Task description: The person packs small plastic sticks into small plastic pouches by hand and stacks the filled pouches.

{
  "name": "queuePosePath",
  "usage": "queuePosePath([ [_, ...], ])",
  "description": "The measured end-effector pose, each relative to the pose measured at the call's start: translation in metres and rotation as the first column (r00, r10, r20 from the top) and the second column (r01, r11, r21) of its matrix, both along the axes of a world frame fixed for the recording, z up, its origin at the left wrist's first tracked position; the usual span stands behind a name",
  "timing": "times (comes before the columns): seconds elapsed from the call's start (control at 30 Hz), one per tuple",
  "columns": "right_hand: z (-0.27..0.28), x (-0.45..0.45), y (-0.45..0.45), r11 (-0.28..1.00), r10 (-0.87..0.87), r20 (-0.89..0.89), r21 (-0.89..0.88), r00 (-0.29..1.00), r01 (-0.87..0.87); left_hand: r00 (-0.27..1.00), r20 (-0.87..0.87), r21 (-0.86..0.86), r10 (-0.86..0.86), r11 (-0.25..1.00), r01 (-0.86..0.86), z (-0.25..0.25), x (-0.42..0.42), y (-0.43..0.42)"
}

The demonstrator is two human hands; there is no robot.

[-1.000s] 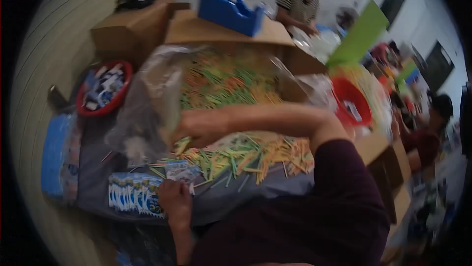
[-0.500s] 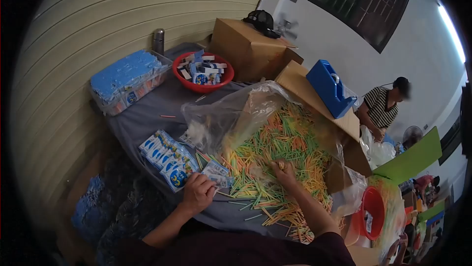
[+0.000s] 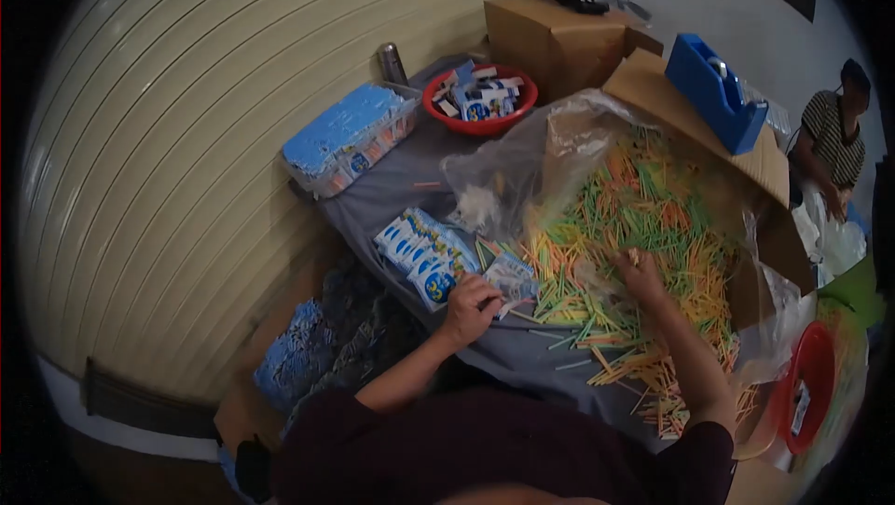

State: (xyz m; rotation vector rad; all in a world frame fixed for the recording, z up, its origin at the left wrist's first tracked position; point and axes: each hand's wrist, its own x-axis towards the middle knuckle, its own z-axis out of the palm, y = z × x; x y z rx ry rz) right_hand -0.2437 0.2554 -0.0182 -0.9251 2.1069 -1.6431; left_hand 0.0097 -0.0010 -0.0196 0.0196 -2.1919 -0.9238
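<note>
My left hand (image 3: 469,309) is closed, fingers curled, at the near edge of a small clear-and-blue printed packet (image 3: 512,279); whether it pinches the packet is hidden. Just left of it lies an overlapping row of blue-and-white printed packets (image 3: 424,251). My right hand (image 3: 643,279) is curled shut over a large heap of thin coloured sticks (image 3: 643,193), green, yellow and orange. Yellowish stick ends seem to show at its fingers. The heap spills from an open cardboard box (image 3: 704,123) lined with a clear plastic bag (image 3: 499,174) onto the grey cloth (image 3: 396,179).
A clear bin of blue packets (image 3: 350,137), a red bowl (image 3: 480,124) of small boxes and a metal flask (image 3: 392,64) stand at the back. A blue tape dispenser (image 3: 713,95) rests on the box flap. A co-worker (image 3: 830,146) is at right, beyond a red basin (image 3: 809,388).
The head view has swung left, so everything sits farther right in the picture. My left hand stays by the clear packet and my right hand stays over the sticks, with little visible movement.
</note>
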Motion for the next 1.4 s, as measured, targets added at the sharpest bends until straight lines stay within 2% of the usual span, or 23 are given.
queuePosePath([
  [0.07, 0.012, 0.003, -0.002, 0.997, -0.053, 0.17, 0.058, 0.984, 0.044, 0.999, 0.042, 0.036, -0.024, 0.999, 0.022, 0.0, 0.001, -0.002],
  [0.13, 0.009, -0.006, -0.004, 0.997, -0.05, 0.124, -0.056, 0.991, 0.058, 1.0, 0.006, 0.026, -0.004, 1.0, 0.004, 0.001, -0.002, 0.003],
  [0.2, 0.033, -0.003, -0.005, 0.993, -0.058, 0.217, -0.09, 0.974, 0.079, 1.0, -0.008, -0.04, 0.011, 0.999, -0.012, 0.002, -0.003, 0.006],
  [0.27, 0.027, -0.013, -0.013, 0.944, -0.068, 0.285, -0.293, 0.956, 0.155, 1.0, 0.006, -0.088, 0.017, 0.996, -0.017, 0.002, -0.003, 0.005],
  [0.4, 0.073, 0.011, -0.018, 0.865, 0.034, 0.373, -0.476, 0.927, 0.159, 1.0, -0.005, -0.115, 0.009, 0.993, -0.009, 0.002, -0.006, 0.006],
  [0.47, 0.087, 0.021, -0.023, 0.884, -0.074, 0.359, -0.408, 0.931, 0.227, 0.999, 0.027, -0.142, 0.019, 0.99, -0.015, 0.0, -0.002, 0.005],
  [0.53, 0.087, 0.023, -0.02, 0.833, 0.154, 0.372, -0.547, 0.915, 0.082, 0.999, 0.043, -0.145, 0.033, 0.989, -0.026, 0.004, -0.004, 0.004],
  [0.57, 0.069, 0.039, -0.023, 0.853, 0.168, 0.429, -0.515, 0.887, 0.087, 0.999, 0.037, -0.14, 0.037, 0.99, -0.032, 0.003, -0.003, 0.005],
  [0.7, 0.016, 0.025, -0.009, 0.89, 0.093, 0.493, -0.43, 0.865, 0.149, 0.999, -0.019, 0.098, -0.048, 0.994, 0.049, 0.019, 0.002, 0.003],
  [0.73, 0.009, 0.018, -0.007, 0.897, 0.062, 0.489, -0.41, 0.87, 0.167, 0.999, -0.012, 0.056, -0.031, 0.998, 0.032, 0.031, 0.002, 0.003],
  [0.8, 0.003, 0.004, -0.001, 0.909, 0.025, 0.466, -0.378, 0.884, 0.174, 0.998, -0.037, 0.087, -0.054, 0.995, 0.057, 0.051, -0.006, 0.01],
  [0.9, 0.017, -0.002, 0.008, 0.92, -0.025, 0.39, -0.351, 0.92, 0.174, 0.987, -0.107, 0.068, -0.122, 0.989, 0.129, 0.063, -0.023, 0.02],
  [0.97, 0.034, 0.008, 0.006, 0.925, -0.059, 0.327, -0.337, 0.943, 0.175, 0.94, -0.125, 0.449, -0.316, 0.827, 0.338, 0.062, -0.034, 0.033],
  [1.0, 0.039, 0.01, 0.005, 0.927, -0.066, 0.302, -0.333, 0.951, 0.171, 0.917, -0.151, 0.546, -0.369, 0.742, 0.389, 0.061, -0.041, 0.038],
  [1.03, 0.041, 0.01, 0.007, 0.93, -0.067, 0.285, -0.33, 0.956, 0.164, 0.919, -0.152, 0.547, -0.364, 0.743, 0.385, 0.061, -0.045, 0.043],
  [1.1, 0.05, 0.021, 0.012, 0.934, -0.067, 0.243, -0.325, 0.968, 0.146, 0.875, -0.088, 0.774, -0.476, 0.52, 0.36, 0.067, -0.055, 0.052],
  [1.27, 0.073, 0.025, 0.018, 0.939, -0.098, 0.107, -0.321, 0.989, 0.127, 0.844, -0.016, 0.768, -0.537, 0.534, 0.354, 0.069, -0.095, 0.069],
  [1.4, 0.065, 0.017, 0.037, 0.939, -0.096, 0.066, -0.325, 0.993, 0.112, 0.807, 0.008, 0.758, -0.59, 0.53, 0.38, 0.057, -0.12, 0.08],
])
